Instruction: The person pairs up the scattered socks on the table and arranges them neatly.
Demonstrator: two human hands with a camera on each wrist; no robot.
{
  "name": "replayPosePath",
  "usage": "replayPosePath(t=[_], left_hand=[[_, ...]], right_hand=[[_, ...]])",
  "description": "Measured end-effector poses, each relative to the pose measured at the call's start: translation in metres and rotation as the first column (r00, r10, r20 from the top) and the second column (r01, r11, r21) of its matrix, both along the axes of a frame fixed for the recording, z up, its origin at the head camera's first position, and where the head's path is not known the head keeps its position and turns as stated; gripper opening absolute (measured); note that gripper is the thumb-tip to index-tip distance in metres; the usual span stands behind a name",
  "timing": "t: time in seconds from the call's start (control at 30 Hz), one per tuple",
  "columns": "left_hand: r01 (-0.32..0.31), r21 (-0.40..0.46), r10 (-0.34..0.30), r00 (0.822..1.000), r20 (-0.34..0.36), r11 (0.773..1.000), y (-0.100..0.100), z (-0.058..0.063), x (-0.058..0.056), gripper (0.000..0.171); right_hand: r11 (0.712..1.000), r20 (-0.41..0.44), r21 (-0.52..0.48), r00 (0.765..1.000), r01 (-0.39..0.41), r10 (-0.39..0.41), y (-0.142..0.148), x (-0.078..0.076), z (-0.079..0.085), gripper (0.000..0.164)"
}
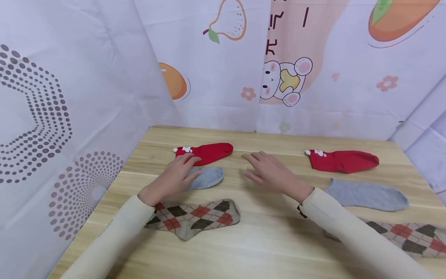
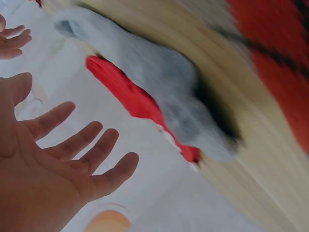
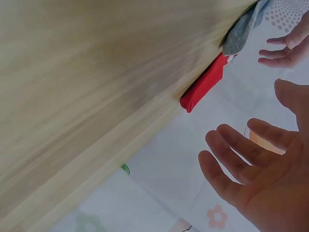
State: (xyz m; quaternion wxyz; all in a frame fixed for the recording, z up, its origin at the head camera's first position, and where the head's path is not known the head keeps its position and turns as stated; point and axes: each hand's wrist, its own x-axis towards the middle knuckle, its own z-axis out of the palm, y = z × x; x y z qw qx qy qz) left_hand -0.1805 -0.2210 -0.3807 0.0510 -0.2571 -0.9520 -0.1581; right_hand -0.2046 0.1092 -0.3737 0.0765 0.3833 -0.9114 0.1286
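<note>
In the head view my left hand (image 1: 174, 176) hovers over the left group of socks, its fingers spread and holding nothing. Beneath and beside it lie a red sock (image 1: 214, 152) with a white figure at the cuff and a grey sock (image 1: 209, 178), partly hidden by the hand. An argyle sock (image 1: 198, 217) lies nearer me, its cuff end under my left forearm. My right hand (image 1: 270, 172) is above the table's middle, fingers loosely extended, with nothing in it. Both palms look bare in the wrist views, where the left wrist view also shows the grey sock (image 2: 140, 63).
On the right side of the wooden table (image 1: 265, 240) lie another red sock (image 1: 345, 161), a grey sock (image 1: 369, 195) and an argyle sock (image 1: 411, 238), the last partly behind my right sleeve. A printed white curtain (image 1: 216, 77) hangs along the back and left edges.
</note>
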Motion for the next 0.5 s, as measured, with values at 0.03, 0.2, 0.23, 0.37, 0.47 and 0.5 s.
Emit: replayPosePath(t=[0.03, 0.2, 0.23, 0.37, 0.47, 0.5], left_hand=[[-0.006, -0.001, 0.006, 1.000, -0.001, 1.000, -0.004, -0.001, -0.003, 0.049], [-0.051, 0.005, 0.051, 0.997, 0.058, 0.999, -0.025, -0.003, -0.018, 0.046], [-0.066, 0.002, 0.065, 0.994, 0.088, 0.998, -0.030, -0.003, -0.022, 0.047], [-0.115, -0.017, 0.117, 0.974, 0.193, 0.993, -0.048, -0.003, -0.041, 0.048], [-0.147, -0.034, 0.151, 0.961, 0.232, 0.989, -0.056, -0.004, -0.056, 0.048], [-0.154, -0.038, 0.159, 0.958, 0.241, 0.987, -0.058, -0.005, -0.060, 0.048]], right_hand=[[1.000, 0.005, -0.001, 1.000, 0.002, -0.002, -0.002, -0.003, 0.000, 0.056], [1.000, 0.052, -0.007, 0.999, 0.015, -0.015, -0.011, -0.019, -0.002, 0.056], [1.000, 0.062, -0.009, 0.998, 0.018, -0.017, -0.013, -0.023, -0.002, 0.055], [0.999, 0.092, -0.013, 0.995, 0.041, -0.039, -0.022, -0.039, -0.006, 0.052], [0.998, 0.127, -0.019, 0.990, 0.061, -0.058, -0.028, -0.051, -0.009, 0.051], [0.998, 0.140, -0.022, 0.988, 0.066, -0.062, -0.030, -0.054, -0.010, 0.051]])
